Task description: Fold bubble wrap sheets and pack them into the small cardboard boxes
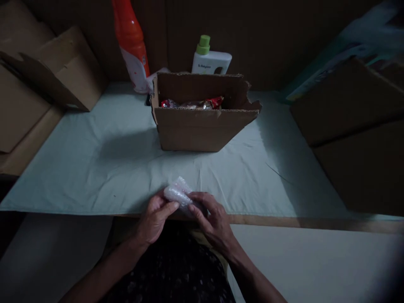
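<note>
A small piece of bubble wrap [179, 191], folded and whitish, is held between both hands at the front edge of the table. My left hand [157, 215] is closed on its left side, with the thumb on top. On the right side, my right hand [211, 215] pinches it between thumb and fingers. Whether anything lies inside the wrap, I cannot tell. Beyond the hands stands an open cardboard box [191, 132] with a ragged top edge. Shiny red and clear packets [214, 102] show inside it.
Behind the box stand an orange bottle [131, 38] and a white jug with a green cap [211, 61]. Cardboard boxes [72, 69] flank the left side, and a large dark carton [356, 139] the right. A pale green cloth [94, 176] covers the table.
</note>
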Demonstrator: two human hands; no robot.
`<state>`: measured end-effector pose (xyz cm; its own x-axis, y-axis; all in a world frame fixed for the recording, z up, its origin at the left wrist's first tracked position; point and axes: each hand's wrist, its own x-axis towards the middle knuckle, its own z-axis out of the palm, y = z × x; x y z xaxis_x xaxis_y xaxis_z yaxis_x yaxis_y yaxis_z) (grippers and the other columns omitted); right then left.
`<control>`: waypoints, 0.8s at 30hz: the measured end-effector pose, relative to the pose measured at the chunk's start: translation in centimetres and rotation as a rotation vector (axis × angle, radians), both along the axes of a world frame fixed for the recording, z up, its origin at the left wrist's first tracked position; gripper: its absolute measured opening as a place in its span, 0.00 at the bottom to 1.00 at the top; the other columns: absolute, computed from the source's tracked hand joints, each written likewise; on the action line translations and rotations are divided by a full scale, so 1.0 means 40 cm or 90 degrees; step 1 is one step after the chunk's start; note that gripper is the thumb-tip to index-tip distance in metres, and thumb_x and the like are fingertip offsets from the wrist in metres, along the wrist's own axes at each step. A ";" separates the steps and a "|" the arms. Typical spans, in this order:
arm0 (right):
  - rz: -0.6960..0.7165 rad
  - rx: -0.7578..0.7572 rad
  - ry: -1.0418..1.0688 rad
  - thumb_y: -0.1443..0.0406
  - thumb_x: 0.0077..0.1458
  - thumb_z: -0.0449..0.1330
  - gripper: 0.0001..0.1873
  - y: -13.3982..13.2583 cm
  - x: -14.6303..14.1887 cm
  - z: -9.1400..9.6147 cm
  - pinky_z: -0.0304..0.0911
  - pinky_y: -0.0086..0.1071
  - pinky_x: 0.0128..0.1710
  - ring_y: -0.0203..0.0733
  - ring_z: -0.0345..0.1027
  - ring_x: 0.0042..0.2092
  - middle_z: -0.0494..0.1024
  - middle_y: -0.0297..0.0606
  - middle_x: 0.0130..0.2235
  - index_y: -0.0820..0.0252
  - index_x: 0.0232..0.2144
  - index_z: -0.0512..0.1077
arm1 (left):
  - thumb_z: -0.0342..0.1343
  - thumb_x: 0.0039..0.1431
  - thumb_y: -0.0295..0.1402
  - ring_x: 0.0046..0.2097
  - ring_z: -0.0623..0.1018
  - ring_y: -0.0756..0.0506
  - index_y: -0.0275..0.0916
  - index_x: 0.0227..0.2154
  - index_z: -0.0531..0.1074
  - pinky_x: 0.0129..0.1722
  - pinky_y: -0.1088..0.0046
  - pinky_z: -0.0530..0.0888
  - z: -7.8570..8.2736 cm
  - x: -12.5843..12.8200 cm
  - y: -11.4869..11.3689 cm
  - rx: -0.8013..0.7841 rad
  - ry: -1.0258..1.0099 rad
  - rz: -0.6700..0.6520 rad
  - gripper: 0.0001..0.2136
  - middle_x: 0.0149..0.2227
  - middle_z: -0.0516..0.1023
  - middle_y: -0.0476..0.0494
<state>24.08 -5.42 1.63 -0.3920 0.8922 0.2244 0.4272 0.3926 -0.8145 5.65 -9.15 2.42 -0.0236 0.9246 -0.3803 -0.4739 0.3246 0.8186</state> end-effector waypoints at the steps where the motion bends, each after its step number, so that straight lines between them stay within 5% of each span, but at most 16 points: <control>1: -0.009 0.013 0.003 0.61 0.64 0.60 0.14 -0.006 0.002 0.001 0.72 0.46 0.52 0.49 0.74 0.54 0.78 0.44 0.53 0.52 0.51 0.75 | 0.69 0.50 0.37 0.43 0.77 0.46 0.38 0.39 0.78 0.50 0.70 0.73 -0.006 0.006 0.003 0.002 -0.011 0.017 0.15 0.38 0.81 0.46; 5: -0.003 0.004 0.016 0.54 0.59 0.65 0.33 -0.006 0.024 -0.003 0.72 0.48 0.54 0.54 0.69 0.61 0.71 0.50 0.62 0.53 0.64 0.65 | 0.67 0.54 0.37 0.39 0.76 0.47 0.39 0.38 0.77 0.45 0.73 0.73 -0.029 0.014 -0.006 0.040 0.034 -0.022 0.12 0.36 0.79 0.48; 8: 0.033 -0.035 0.032 0.56 0.63 0.61 0.18 0.011 0.040 -0.005 0.76 0.34 0.42 0.45 0.80 0.43 0.83 0.41 0.45 0.55 0.52 0.74 | 0.63 0.59 0.39 0.43 0.78 0.44 0.40 0.45 0.75 0.46 0.70 0.75 -0.010 -0.005 -0.001 0.093 0.199 -0.097 0.14 0.41 0.80 0.44; 11: -0.026 -0.027 0.029 0.57 0.65 0.58 0.12 0.039 0.057 0.010 0.75 0.28 0.32 0.41 0.79 0.33 0.83 0.36 0.33 0.57 0.41 0.77 | 0.62 0.60 0.39 0.58 0.74 0.38 0.43 0.60 0.67 0.58 0.62 0.72 0.059 -0.050 0.059 0.318 0.519 -0.077 0.26 0.57 0.74 0.38; 14: -0.025 0.002 -0.005 0.56 0.65 0.58 0.13 0.081 0.091 0.058 0.73 0.28 0.27 0.41 0.80 0.32 0.84 0.37 0.35 0.56 0.40 0.77 | 0.64 0.58 0.36 0.68 0.64 0.33 0.45 0.66 0.58 0.67 0.49 0.63 0.150 -0.107 0.173 0.585 0.858 0.092 0.34 0.66 0.65 0.36; 16: -0.038 0.071 -0.042 0.54 0.65 0.59 0.13 0.119 0.128 0.116 0.72 0.28 0.24 0.40 0.79 0.30 0.85 0.37 0.36 0.55 0.41 0.78 | 0.64 0.58 0.33 0.71 0.58 0.30 0.44 0.65 0.61 0.68 0.44 0.59 0.194 -0.138 0.252 0.646 1.009 0.198 0.32 0.68 0.62 0.36; 19: -0.130 0.241 -0.131 0.51 0.64 0.60 0.14 0.192 0.190 0.243 0.72 0.31 0.27 0.40 0.78 0.31 0.85 0.37 0.37 0.50 0.42 0.78 | 0.59 0.60 0.27 0.71 0.57 0.30 0.41 0.52 0.72 0.67 0.44 0.63 0.210 -0.161 0.322 0.652 1.071 0.203 0.17 0.70 0.57 0.38; 22: -0.203 0.395 -0.258 0.49 0.66 0.57 0.15 0.278 0.223 0.402 0.73 0.39 0.38 0.42 0.79 0.39 0.83 0.37 0.43 0.46 0.45 0.79 | 0.56 0.59 0.22 0.71 0.60 0.32 0.39 0.41 0.75 0.63 0.48 0.70 0.184 -0.162 0.325 0.689 1.008 0.155 0.10 0.73 0.50 0.41; 24: -0.140 0.457 -0.348 0.49 0.68 0.52 0.18 0.335 0.206 0.498 0.71 0.42 0.40 0.45 0.77 0.42 0.82 0.39 0.47 0.45 0.46 0.79 | 0.56 0.58 0.20 0.71 0.60 0.32 0.38 0.41 0.75 0.62 0.49 0.72 0.166 -0.160 0.311 0.713 0.963 0.141 0.11 0.74 0.48 0.41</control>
